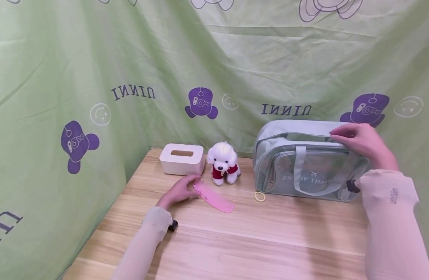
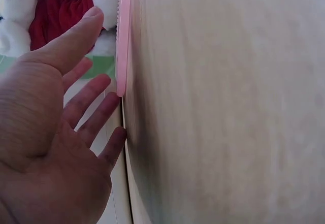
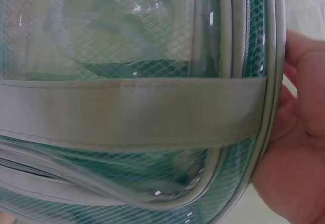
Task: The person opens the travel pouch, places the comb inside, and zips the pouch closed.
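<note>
A pink comb (image 1: 214,198) lies on the wooden table, its fine teeth showing along one edge in the left wrist view. My left hand (image 1: 182,189) is at the comb's near-left end, fingers spread and fairly straight; in its wrist view the fingertips (image 2: 115,98) are right by that end. On the right stands a pale green, see-through travel bag (image 1: 314,171) with its top zip gaping. My right hand (image 1: 366,142) holds the bag's top edge near the right corner, fingers bent over the rim of the opening. Part of those fingers is hidden behind the edge.
A white tissue box (image 1: 181,167) and a white plush dog (image 1: 222,157) in a red outfit stand along the table's back edge. A small yellow ring (image 1: 259,196) lies before the bag's left corner. Green printed cloth (image 1: 235,70) hangs behind the table.
</note>
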`<state>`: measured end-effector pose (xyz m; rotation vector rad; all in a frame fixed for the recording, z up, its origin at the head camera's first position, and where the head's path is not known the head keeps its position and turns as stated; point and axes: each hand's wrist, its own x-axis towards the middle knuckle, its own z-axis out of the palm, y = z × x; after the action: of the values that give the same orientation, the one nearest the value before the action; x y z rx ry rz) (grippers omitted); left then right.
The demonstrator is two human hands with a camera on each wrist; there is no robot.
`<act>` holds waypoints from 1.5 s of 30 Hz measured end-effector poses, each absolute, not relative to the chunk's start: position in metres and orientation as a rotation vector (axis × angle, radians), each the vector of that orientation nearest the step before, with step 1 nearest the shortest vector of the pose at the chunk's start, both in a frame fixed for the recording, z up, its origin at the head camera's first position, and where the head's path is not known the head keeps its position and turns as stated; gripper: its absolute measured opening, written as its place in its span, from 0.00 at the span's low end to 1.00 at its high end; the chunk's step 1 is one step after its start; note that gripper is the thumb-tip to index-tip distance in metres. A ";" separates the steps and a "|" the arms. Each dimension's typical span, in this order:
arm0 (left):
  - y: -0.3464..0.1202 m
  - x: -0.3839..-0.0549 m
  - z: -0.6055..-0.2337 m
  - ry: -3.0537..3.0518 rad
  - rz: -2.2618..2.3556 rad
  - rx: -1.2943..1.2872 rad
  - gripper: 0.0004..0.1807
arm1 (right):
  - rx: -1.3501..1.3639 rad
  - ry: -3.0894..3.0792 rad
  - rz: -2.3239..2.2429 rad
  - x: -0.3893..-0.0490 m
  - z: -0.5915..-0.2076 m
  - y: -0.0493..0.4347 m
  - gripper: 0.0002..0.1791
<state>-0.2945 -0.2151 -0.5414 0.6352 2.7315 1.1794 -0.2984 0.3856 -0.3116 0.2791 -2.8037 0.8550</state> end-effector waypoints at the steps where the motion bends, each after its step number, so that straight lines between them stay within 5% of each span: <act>1: -0.215 -0.295 -0.542 2.727 1.177 0.638 0.40 | 0.314 -2.842 0.818 -0.301 -0.310 0.384 0.22; 12: -0.217 -0.298 -0.546 2.761 1.117 0.649 0.38 | 0.451 -3.093 0.713 -0.311 -0.305 0.380 0.24; 34: -0.210 -0.304 -0.543 2.786 1.007 0.647 0.38 | 0.444 -3.049 0.750 -0.314 -0.308 0.382 0.58; 45: -0.208 -0.304 -0.542 2.823 0.913 0.813 0.30 | 0.420 -2.715 0.852 -0.312 -0.324 0.379 0.28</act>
<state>-0.3038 -0.2082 -0.5415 0.8133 2.8227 0.9129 -0.3118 0.3791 -0.3240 0.4202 -2.7154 0.8516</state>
